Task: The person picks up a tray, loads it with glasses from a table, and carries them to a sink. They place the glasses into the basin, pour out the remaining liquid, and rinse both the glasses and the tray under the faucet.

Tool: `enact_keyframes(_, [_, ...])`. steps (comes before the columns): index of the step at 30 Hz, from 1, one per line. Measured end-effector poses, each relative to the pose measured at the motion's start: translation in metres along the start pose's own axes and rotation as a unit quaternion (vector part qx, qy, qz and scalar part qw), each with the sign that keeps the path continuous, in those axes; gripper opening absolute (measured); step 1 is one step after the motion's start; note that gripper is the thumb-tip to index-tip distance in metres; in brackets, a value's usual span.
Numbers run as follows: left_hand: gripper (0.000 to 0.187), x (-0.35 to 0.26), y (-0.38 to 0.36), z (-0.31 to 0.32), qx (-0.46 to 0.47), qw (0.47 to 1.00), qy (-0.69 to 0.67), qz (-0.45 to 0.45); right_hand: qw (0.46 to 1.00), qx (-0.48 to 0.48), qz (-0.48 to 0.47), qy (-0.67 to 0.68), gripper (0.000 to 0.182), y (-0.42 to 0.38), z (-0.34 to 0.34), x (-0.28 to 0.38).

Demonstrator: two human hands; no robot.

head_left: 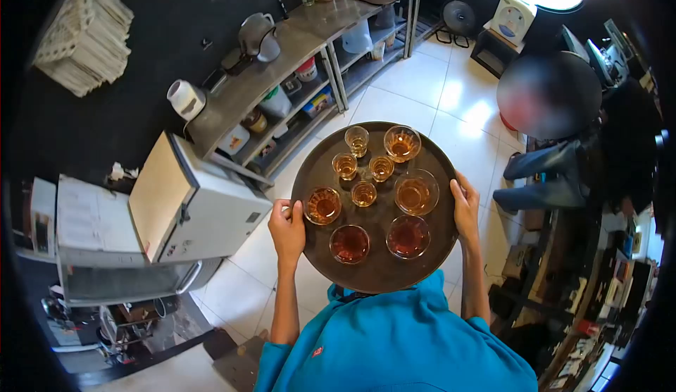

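Both of my hands carry a round dark brown tray [373, 272] level in front of my body. My left hand [287, 230] grips its left rim, thumb on top and fingers curled at the edge. On the opposite rim, my right hand [465, 205] is closed the same way, its fingers partly hidden underneath. Several glasses stand upright on the tray. Small ones with amber liquid, such as this small glass [364, 194], cluster near the middle. Larger glasses surround them, among them an amber-filled glass [416, 193] and a dark red one [350, 244].
A steel counter [296, 29] with shelves runs along the back left wall. Left of me stands a white refrigerator [211, 205]. A seated person in jeans [546, 181] is at the right, beside cluttered shelving. White floor tiles [415, 82] stretch ahead.
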State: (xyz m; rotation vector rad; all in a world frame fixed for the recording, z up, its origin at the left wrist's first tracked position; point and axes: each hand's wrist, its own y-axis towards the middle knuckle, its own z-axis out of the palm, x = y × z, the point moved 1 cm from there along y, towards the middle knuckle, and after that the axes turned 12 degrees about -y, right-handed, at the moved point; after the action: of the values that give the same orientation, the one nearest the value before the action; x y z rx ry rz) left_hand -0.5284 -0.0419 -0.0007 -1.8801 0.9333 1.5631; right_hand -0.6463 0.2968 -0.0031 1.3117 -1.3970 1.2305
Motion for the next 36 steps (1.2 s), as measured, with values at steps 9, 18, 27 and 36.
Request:
enact_keyframes(9, [0.016,-0.019,0.231,0.181,0.003,0.998,0.056,-0.023,0.996,0.009,-0.037,-0.078,0.041,0.313,-0.004,0.029])
enact_keyframes(18, [0.015,-0.014,0.482,0.359,0.072,0.997,0.032,-0.011,0.985,-0.074,-0.023,-0.153,0.035,0.612,-0.005,0.027])
enact_keyframes(27, [0.018,-0.025,0.682,0.508,0.064,0.995,0.075,0.014,0.969,-0.082,-0.049,-0.23,0.039,0.861,-0.001,0.025])
enact_keyframes(36, [0.018,0.022,0.774,0.663,-0.093,0.988,0.094,-0.083,0.961,0.067,-0.063,-0.261,0.04,1.142,0.007,-0.004])
